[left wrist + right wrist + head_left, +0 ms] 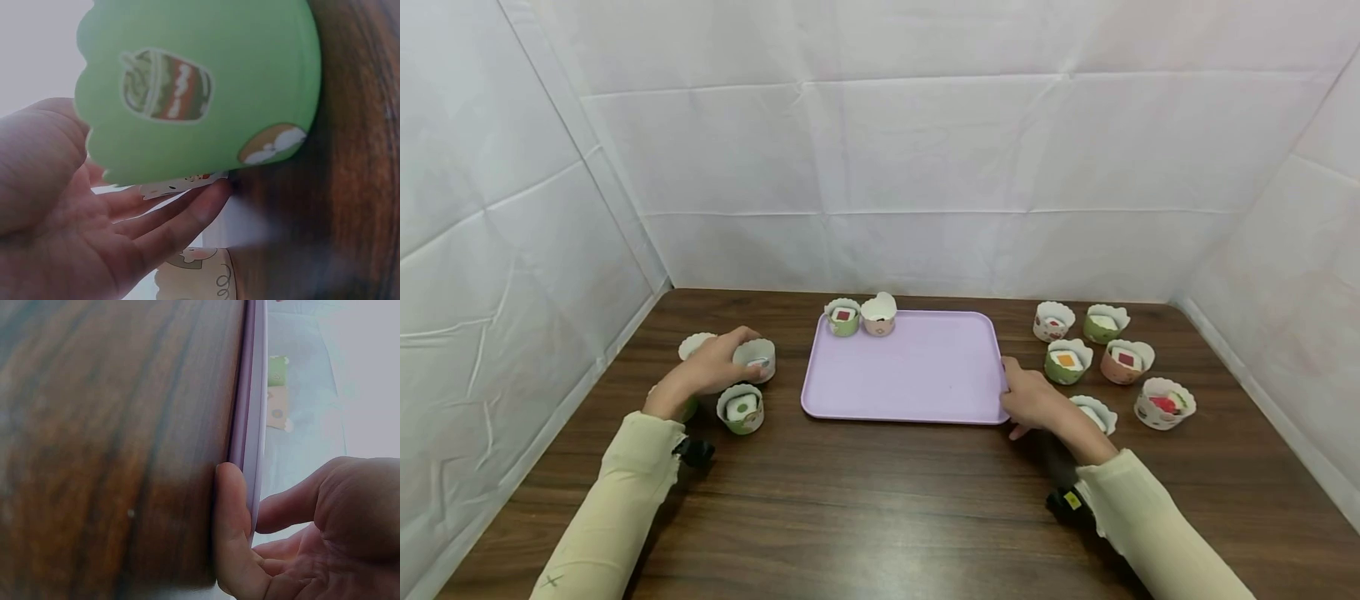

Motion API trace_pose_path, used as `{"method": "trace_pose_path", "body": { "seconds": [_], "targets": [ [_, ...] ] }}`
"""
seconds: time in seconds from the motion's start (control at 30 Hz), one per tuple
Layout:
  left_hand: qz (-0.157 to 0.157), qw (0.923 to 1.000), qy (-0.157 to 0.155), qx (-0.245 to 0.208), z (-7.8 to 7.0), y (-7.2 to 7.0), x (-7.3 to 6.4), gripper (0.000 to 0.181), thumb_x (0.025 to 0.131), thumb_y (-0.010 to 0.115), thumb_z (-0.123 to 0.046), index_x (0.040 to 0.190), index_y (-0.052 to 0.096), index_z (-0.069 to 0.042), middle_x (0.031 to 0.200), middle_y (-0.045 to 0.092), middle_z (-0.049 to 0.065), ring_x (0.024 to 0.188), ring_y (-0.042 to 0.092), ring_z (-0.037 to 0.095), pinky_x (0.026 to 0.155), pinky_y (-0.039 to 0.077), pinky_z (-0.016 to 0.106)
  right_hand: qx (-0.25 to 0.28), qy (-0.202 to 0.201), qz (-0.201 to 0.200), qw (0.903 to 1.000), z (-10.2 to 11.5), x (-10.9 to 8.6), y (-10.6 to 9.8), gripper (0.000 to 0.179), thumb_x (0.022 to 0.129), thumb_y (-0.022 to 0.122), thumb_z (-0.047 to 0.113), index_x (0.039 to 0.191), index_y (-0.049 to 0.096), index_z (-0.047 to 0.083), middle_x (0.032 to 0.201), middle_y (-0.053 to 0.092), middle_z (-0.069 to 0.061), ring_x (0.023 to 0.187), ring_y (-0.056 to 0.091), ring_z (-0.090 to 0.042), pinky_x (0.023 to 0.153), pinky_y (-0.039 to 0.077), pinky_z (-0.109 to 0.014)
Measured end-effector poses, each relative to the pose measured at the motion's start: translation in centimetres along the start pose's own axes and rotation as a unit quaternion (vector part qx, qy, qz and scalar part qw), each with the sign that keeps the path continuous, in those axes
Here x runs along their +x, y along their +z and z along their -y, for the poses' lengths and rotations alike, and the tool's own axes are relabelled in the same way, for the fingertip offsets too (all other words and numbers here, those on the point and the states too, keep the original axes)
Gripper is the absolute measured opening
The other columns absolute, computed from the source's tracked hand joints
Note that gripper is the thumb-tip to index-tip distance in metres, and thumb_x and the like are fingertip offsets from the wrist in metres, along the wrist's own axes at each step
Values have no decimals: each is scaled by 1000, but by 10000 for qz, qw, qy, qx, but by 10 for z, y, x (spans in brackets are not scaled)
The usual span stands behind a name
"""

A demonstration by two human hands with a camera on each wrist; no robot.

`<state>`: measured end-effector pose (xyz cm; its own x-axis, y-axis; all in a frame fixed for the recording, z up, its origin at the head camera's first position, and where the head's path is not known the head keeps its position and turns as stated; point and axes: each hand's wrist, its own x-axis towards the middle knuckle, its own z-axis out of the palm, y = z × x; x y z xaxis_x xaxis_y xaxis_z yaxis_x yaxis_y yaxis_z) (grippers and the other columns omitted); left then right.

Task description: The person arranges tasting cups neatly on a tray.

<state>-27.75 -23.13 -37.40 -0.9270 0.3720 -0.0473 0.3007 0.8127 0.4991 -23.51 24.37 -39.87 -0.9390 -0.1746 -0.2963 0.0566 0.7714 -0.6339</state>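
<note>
My left hand (718,362) grips a white paper baking cup (766,350) by its sides, left of the lilac tray (910,375). In the left wrist view a green baking cup (219,56) stands close in front and hides part of the white one, whose printed side shows behind my fingers (187,219). Another green-sided cup (745,427) with a white piece in it sits just below that hand. My right hand (1033,400) pinches the tray's right rim near its front corner; in the right wrist view, fingers lie on both sides of the rim (250,425).
A green cup (844,327) and a pink cup (878,325) stand at the tray's back left. Several filled cups, among them a white one (1159,417), are grouped on the right. A cup rim (694,342) shows behind my left hand. White cloth (925,167) walls the table (850,500).
</note>
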Motion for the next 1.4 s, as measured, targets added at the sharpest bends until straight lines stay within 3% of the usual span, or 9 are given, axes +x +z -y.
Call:
{"method": "trace_pose_path", "body": {
  "seconds": [0.43,0.8,1.13,1.4],
  "targets": [
    [-248,9996,108,-61,-1,0,2,62,100,67,-22,150,43,6,147,51,34,134,50,54,107,47,69,80,27,15,10000,1,0,-1,69,97,39,-2,159,10,-11,115,53,-33,68,63,-24,55,65,-35],
    [-644,9978,127,-47,-7,-2,1,68,99,69,-33,151,44,3,149,52,30,134,51,51,108,48,67,119,23,39,9999,0,1,-1,69,97,39,-2,159,10,-11,109,53,-29,70,62,-25,55,65,-35],
    [-1096,9938,131,-120,-17,-1,0,66,97,70,-40,146,51,0,140,61,26,124,61,45,100,54,61,105,31,39,9999,-2,2,0,70,97,39,-2,159,10,-11,108,53,-29,69,62,-24,55,65,-35],
    [-1193,9924,82,-276,-27,0,3,69,97,71,-41,149,49,-2,145,58,24,131,57,44,106,52,62,99,24,46,9999,-1,1,-1,69,97,39,-1,159,10,-11,112,53,-30,70,62,-25,55,65,-35]
  ]
}}
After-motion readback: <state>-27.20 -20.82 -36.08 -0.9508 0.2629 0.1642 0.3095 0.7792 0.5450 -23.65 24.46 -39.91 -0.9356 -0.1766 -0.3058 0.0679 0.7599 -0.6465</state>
